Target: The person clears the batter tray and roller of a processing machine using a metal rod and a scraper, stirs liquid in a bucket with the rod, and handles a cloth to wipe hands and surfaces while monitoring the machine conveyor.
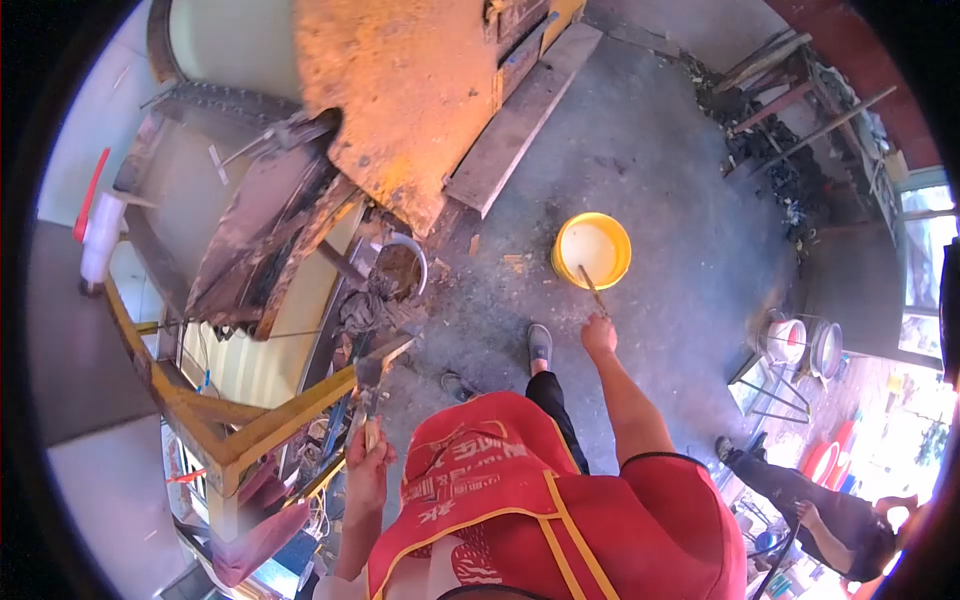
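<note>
My right hand point(600, 336) is closed around the upper end of a thin stick point(591, 287). The stick's lower end reaches into a yellow bucket point(623, 262), which stands on the floor with white material inside. At the lower left, my left hand point(368, 462) grips a hand tool with a pale handle and a flat grey head point(369, 374); whether it is a brush or a scraper cannot be made out. That tool's head is near the end of a yellow metal frame point(290, 418).
A rusty orange panel point(390, 100) stands at upper left, beside a long plank point(525, 115). Near my left side are a bin point(405, 262) and dark rags point(365, 312). Another person point(815, 505) is at lower right, below some drums point(785, 342). Debris lines the far wall.
</note>
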Demonstrator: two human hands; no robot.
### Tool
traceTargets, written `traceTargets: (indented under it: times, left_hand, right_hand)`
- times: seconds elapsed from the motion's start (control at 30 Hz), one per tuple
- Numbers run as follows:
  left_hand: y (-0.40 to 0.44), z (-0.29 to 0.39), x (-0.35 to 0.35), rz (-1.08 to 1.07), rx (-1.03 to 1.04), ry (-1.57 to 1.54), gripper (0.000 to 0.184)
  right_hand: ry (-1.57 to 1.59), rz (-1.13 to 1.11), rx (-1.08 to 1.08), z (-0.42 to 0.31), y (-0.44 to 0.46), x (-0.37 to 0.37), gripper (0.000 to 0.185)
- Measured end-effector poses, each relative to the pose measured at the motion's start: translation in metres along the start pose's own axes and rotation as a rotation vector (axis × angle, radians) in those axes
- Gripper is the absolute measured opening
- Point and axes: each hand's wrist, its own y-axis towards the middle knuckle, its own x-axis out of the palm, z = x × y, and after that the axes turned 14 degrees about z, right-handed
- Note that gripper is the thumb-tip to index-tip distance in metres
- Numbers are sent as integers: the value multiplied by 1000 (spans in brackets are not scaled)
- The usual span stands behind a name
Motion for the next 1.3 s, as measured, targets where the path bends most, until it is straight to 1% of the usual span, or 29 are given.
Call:
traceTargets:
  times: [0.07,0.13,0.17,0.2,0.23,0.27,0.33,0.4,0.43,0.5,0.57,0.63,0.67,0.73,0.77,0.8,0.83,0.87,0.9,0.93,1.0,1.03,1.07,1.1,1.17,1.2,1.23,1.27,1.3]
  left_hand:
    - [1,-8,12,45,-135,7,44]
    - [3,-25,21,78,-169,14,39]
    - [1,-29,22,110,-202,20,34]
    - [0,-31,33,115,-203,20,27]
    - [-1,-36,39,174,-168,1,27]
    - [0,-43,43,178,-206,7,24]
    - [0,-49,59,227,-257,36,15]
    - [1,-50,71,258,-241,53,14]
    - [1,-50,76,257,-248,78,13]
    - [2,-49,87,296,-201,125,13]
    - [1,-46,96,325,-169,171,14]
    - [-1,-41,102,315,-54,231,15]
    - [-3,-38,103,313,-46,214,15]
    - [-3,-30,104,321,-18,245,15]
    - [-5,-24,104,324,6,214,15]
    - [-9,-16,103,344,71,284,16]
    - [-12,-9,102,366,132,352,17]
    - [-14,-4,97,375,151,316,17]
    - [-16,1,91,412,234,406,18]
    - [-17,8,85,452,316,498,20]
    - [-28,37,79,517,356,439,24]
    - [-33,49,73,568,377,419,28]
    - [-30,49,61,605,466,417,28]
    - [-35,58,52,617,477,389,28]
    - [-45,81,33,715,683,461,27]
    - [-45,86,19,730,770,417,25]
    - [-47,93,5,734,784,393,25]
    - [-49,100,-10,777,843,332,23]
    - [-50,109,-22,815,898,268,22]
  right_hand:
    - [-44,116,138,14,14,-4,29]
    - [-130,118,81,63,46,57,32]
    - [-206,37,-23,89,60,79,35]
    - [-280,-36,-135,94,74,99,37]
    - [-481,-208,-337,75,76,67,40]
    - [-239,-53,-212,133,99,162,43]
    - [-223,-252,-61,106,110,141,39]
    - [-108,-257,40,65,114,95,38]
    - [-97,-265,15,59,125,106,38]
    - [-214,-313,-73,66,146,124,43]
    - [-248,-346,-136,67,167,137,41]
    - [-209,-339,-85,68,182,135,38]
    - [-213,-322,-94,72,181,129,38]
    - [-126,-261,-181,90,168,114,41]
    - [-209,-247,-346,98,153,98,44]
    - [-208,-264,-330,95,133,71,47]
    - [-79,-177,-278,98,111,57,48]
    - [-12,-127,-196,122,99,78,48]
    - [-49,-83,-222,117,69,52,52]
    - [-123,-287,-209,111,57,30,53]
    - [-22,-392,86,118,50,30,45]
    - [78,-155,-42,149,49,63,38]
    - [181,78,-167,167,53,85,32]
    - [181,96,-191,150,54,64,32]
    - [-483,-311,-416,115,35,10,31]
    - [-485,-287,-423,95,21,-17,31]
    - [-318,-213,-323,74,8,-43,32]
    - [-149,-138,-223,57,-2,-56,34]
    - [-148,-111,-224,55,-7,-53,34]
